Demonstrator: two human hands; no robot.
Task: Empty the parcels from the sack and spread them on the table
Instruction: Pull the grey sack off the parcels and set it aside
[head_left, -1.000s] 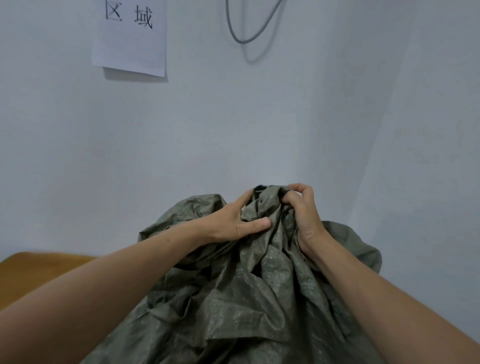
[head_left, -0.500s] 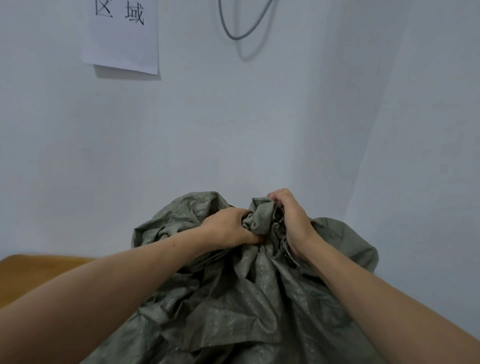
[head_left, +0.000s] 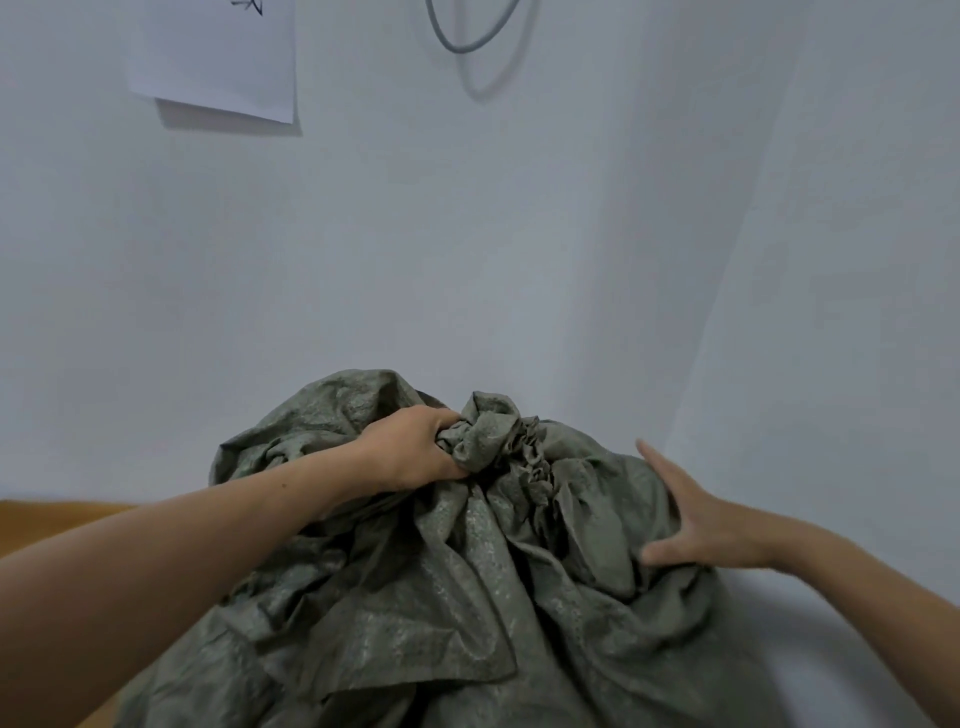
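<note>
A big crumpled grey-green sack (head_left: 457, 582) fills the lower middle of the head view, bulging in front of me. Its top is bunched into a gathered neck (head_left: 493, 431). My left hand (head_left: 415, 449) is shut on that bunched neck from the left. My right hand (head_left: 696, 519) lies open and flat against the sack's right shoulder, fingers spread. No parcels show; whatever the sack holds is hidden by the cloth.
A strip of the wooden table (head_left: 47, 525) shows at the lower left, behind my left forearm. White walls meet in a corner close behind the sack. A paper sheet (head_left: 218, 57) and a grey cable loop (head_left: 467, 31) hang on the wall above.
My right hand has let go of the sack's neck and moved down to the right, opening flat on the sack's side. My left hand keeps its grip on the neck.
</note>
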